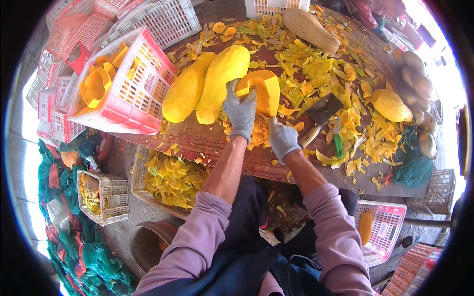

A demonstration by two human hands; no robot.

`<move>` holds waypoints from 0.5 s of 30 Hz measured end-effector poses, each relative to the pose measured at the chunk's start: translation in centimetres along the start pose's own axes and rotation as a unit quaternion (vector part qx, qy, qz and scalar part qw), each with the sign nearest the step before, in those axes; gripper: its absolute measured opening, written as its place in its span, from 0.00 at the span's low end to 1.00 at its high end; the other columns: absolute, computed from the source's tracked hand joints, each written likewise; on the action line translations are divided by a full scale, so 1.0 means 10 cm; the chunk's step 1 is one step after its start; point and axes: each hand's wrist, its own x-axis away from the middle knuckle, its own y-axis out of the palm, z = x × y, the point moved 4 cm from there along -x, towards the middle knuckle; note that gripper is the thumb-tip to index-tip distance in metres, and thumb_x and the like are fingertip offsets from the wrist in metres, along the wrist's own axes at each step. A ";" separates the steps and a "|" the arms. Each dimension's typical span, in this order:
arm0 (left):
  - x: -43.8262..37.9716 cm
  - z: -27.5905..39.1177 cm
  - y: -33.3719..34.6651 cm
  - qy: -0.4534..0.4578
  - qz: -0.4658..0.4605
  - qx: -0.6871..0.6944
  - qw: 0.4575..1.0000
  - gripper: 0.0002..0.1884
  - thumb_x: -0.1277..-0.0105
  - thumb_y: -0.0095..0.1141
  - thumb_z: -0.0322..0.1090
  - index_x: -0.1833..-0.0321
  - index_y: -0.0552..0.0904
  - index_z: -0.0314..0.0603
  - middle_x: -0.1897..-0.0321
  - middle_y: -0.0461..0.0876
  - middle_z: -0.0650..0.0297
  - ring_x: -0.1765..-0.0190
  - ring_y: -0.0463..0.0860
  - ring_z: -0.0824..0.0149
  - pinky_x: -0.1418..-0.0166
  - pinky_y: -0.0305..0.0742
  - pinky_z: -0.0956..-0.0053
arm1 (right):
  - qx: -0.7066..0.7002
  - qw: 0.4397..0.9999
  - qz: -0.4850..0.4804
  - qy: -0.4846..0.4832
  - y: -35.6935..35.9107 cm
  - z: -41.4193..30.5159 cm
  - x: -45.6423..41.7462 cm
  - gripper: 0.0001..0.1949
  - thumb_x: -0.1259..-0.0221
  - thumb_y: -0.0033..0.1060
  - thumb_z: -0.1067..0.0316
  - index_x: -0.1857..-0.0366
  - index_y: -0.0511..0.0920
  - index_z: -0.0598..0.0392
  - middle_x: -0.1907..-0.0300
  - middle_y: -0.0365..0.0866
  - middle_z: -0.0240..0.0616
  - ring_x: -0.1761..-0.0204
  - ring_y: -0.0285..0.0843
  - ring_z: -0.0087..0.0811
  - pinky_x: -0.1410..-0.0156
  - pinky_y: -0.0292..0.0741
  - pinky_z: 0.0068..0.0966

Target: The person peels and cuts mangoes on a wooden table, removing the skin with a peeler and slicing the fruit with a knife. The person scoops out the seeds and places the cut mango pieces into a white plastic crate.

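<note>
In the head view, my gloved left hand (240, 109) grips a curved, hollowed piece of peeled orange squash (264, 83) over the worktable. My gloved right hand (284, 137) is at the lower right end of that piece, fingers curled; whether it holds a tool is hidden. Stringy seed pulp (261, 135) lies beneath and between the hands. Left of them rest two whole peeled squashes, one (224, 83) nearer and another (189, 88) beside it. Right of my right hand lie a cleaver (324, 109) with a wooden handle and a green-handled peeler (337, 142).
A pink-and-white crate (144, 83) of cut squash stands tilted at left. Peelings (307, 70) litter the wooden table (185, 144). An unpeeled squash (311, 31) lies at the back. Below are a tub of peelings (174, 181) and a bucket (148, 240). Another person (370, 16) is at far right.
</note>
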 end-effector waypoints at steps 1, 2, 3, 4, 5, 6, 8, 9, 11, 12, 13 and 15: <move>0.02 0.00 0.00 0.011 0.007 0.015 1.000 0.18 0.37 0.61 0.20 0.45 0.73 0.37 0.71 0.80 0.65 0.78 0.75 0.77 0.75 0.70 0.81 | -0.028 0.999 -0.013 0.030 0.05 -0.03 0.00 0.09 0.37 0.49 0.70 0.55 0.69 0.57 0.74 0.85 0.46 0.72 0.87 0.44 0.69 0.79 0.39; 0.03 -0.02 0.00 0.023 0.016 0.033 0.999 0.19 0.37 0.61 0.20 0.45 0.73 0.37 0.71 0.80 0.66 0.78 0.75 0.77 0.75 0.70 0.81 | -0.077 0.995 -0.008 0.066 0.10 -0.05 0.02 0.08 0.36 0.49 0.69 0.57 0.70 0.58 0.76 0.85 0.49 0.71 0.87 0.47 0.66 0.80 0.43; 0.02 -0.04 0.01 0.036 0.029 0.061 0.997 0.18 0.38 0.61 0.19 0.46 0.75 0.38 0.70 0.79 0.67 0.77 0.73 0.78 0.75 0.68 0.83 | -0.167 0.980 -0.009 0.106 0.15 -0.04 0.01 0.09 0.36 0.51 0.68 0.57 0.72 0.60 0.71 0.85 0.54 0.66 0.86 0.51 0.61 0.80 0.45; 0.03 -0.06 -0.01 0.044 0.040 0.085 0.995 0.18 0.39 0.61 0.18 0.48 0.76 0.39 0.69 0.79 0.68 0.77 0.72 0.80 0.75 0.67 0.84 | -0.228 0.967 0.020 0.110 0.18 -0.03 0.00 0.09 0.36 0.51 0.68 0.57 0.74 0.61 0.68 0.85 0.55 0.63 0.86 0.51 0.60 0.80 0.44; 0.02 -0.08 -0.01 0.059 0.048 0.109 0.991 0.17 0.40 0.61 0.17 0.49 0.77 0.40 0.68 0.78 0.69 0.77 0.70 0.81 0.75 0.65 0.85 | -0.277 0.952 0.045 0.120 0.21 0.00 -0.02 0.10 0.36 0.52 0.68 0.56 0.76 0.61 0.65 0.85 0.56 0.60 0.86 0.51 0.58 0.80 0.42; 0.01 -0.13 -0.03 0.040 0.056 0.112 0.991 0.18 0.41 0.60 0.16 0.48 0.77 0.40 0.68 0.78 0.69 0.77 0.69 0.81 0.75 0.64 0.86 | -0.362 0.922 0.011 0.141 0.28 0.03 -0.03 0.11 0.37 0.52 0.69 0.55 0.77 0.61 0.64 0.85 0.57 0.59 0.85 0.52 0.57 0.79 0.41; 0.00 -0.19 -0.06 0.047 0.067 0.108 0.991 0.19 0.41 0.60 0.15 0.48 0.77 0.40 0.68 0.78 0.69 0.77 0.68 0.81 0.75 0.63 0.86 | -0.502 0.841 -0.053 0.196 0.41 0.10 -0.03 0.12 0.37 0.52 0.69 0.54 0.79 0.61 0.61 0.84 0.58 0.58 0.84 0.53 0.56 0.78 0.39; 0.02 -0.20 -0.09 0.063 0.063 0.105 0.990 0.19 0.41 0.60 0.15 0.48 0.77 0.40 0.68 0.78 0.69 0.77 0.68 0.81 0.75 0.63 0.86 | -0.531 0.821 -0.064 0.200 0.44 0.11 -0.03 0.12 0.38 0.52 0.69 0.54 0.79 0.61 0.61 0.84 0.58 0.58 0.84 0.54 0.56 0.78 0.39; -0.02 -0.22 -0.16 0.100 0.092 0.119 0.984 0.19 0.40 0.58 0.15 0.47 0.76 0.38 0.65 0.79 0.66 0.73 0.72 0.80 0.71 0.67 0.85 | -0.584 0.779 -0.087 0.211 0.49 0.10 -0.03 0.13 0.38 0.50 0.70 0.53 0.80 0.61 0.62 0.84 0.58 0.60 0.84 0.55 0.55 0.77 0.39; -0.02 -0.24 -0.17 0.098 0.089 0.164 0.977 0.19 0.39 0.59 0.16 0.46 0.76 0.38 0.64 0.79 0.66 0.71 0.73 0.80 0.69 0.69 0.84 | -0.604 0.765 -0.079 0.211 0.48 0.07 -0.03 0.13 0.38 0.51 0.70 0.53 0.80 0.61 0.62 0.84 0.59 0.60 0.83 0.56 0.55 0.77 0.40; 0.00 -0.28 -0.21 0.088 0.099 0.209 0.969 0.18 0.39 0.60 0.18 0.46 0.76 0.38 0.62 0.80 0.66 0.69 0.75 0.80 0.68 0.71 0.84 | -0.622 0.751 -0.071 0.209 0.48 0.02 -0.02 0.12 0.38 0.51 0.70 0.54 0.80 0.61 0.62 0.83 0.60 0.59 0.83 0.57 0.55 0.77 0.40; 0.01 -0.31 -0.22 0.116 0.124 0.212 0.963 0.20 0.39 0.60 0.17 0.44 0.75 0.37 0.59 0.79 0.64 0.64 0.76 0.78 0.62 0.73 0.83 | -0.593 0.785 -0.027 0.175 0.39 -0.07 -0.01 0.11 0.37 0.51 0.69 0.56 0.79 0.62 0.63 0.83 0.61 0.59 0.83 0.58 0.55 0.77 0.42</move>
